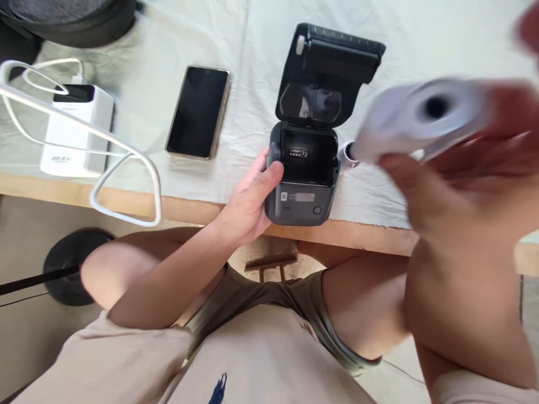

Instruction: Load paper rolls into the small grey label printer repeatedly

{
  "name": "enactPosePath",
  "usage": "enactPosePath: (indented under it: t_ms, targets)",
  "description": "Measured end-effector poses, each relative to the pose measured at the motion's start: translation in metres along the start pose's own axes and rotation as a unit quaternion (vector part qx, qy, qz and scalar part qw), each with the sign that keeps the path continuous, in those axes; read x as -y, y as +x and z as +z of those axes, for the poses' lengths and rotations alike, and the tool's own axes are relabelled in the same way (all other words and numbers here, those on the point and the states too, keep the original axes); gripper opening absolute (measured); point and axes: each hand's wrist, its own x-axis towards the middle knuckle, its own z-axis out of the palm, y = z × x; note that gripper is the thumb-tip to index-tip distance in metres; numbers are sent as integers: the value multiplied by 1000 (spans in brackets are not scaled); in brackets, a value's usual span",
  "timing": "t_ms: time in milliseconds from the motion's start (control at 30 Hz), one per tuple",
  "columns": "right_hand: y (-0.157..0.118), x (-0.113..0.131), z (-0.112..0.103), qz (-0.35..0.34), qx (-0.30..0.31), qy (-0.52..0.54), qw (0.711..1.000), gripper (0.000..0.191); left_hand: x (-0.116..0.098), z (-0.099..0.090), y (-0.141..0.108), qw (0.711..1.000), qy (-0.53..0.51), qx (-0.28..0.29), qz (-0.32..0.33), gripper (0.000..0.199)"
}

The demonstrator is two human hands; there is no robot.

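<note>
A small black printer (pixel 301 196) stands at the table's front edge with its lid (pixel 332 73) swung up and its paper compartment showing bare inside. My left hand (pixel 255 196) grips the printer's left side, the thumb on the rim. On the right, my right hand (pixel 458 168) is raised close to the camera, its fingers and thumb around a white paper roll (pixel 404 120) with a dark core hole; both are blurred by motion. Behind the roll, just right of the printer, a small white cylindrical object (pixel 348 157) is partly hidden.
A phone (pixel 199 112) lies left of the printer on the cloth-covered table (pixel 252 50). Farther left are a white power bank (pixel 78 134) and a looped white cable (pixel 156 185) overhanging the edge. A black round object (pixel 71 22) occupies the back left corner.
</note>
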Motion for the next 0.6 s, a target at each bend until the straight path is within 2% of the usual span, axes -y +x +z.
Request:
enactPosePath:
  t_ms: [33, 100, 167, 233, 367, 533, 600]
  targets:
    - [2, 17, 11, -50, -31, -15, 998, 60, 0, 0, -1, 1000, 1, 4, 7, 42]
    - [6, 39, 27, -94, -30, -105, 990, 36, 1, 0, -2, 1000, -2, 12, 14, 51]
    - [9, 44, 34, -92, 7, -197, 976, 20, 1, 1, -3, 1000, -6, 24, 7, 59]
    - [10, 38, 34, -84, 46, -243, 965, 17, 2, 0, -4, 999, 5, 39, 6, 62]
    - [9, 27, 34, -104, 68, -225, 966, 16, 3, -1, -6, 997, 46, 57, 28, 62]
    - [6, 36, 40, -163, 25, -204, 965, 19, 0, 0, -5, 999, -21, 40, -8, 55]
    - [5, 42, 41, -198, 42, -178, 963, 18, -3, 0, -5, 998, -46, 34, -20, 54]
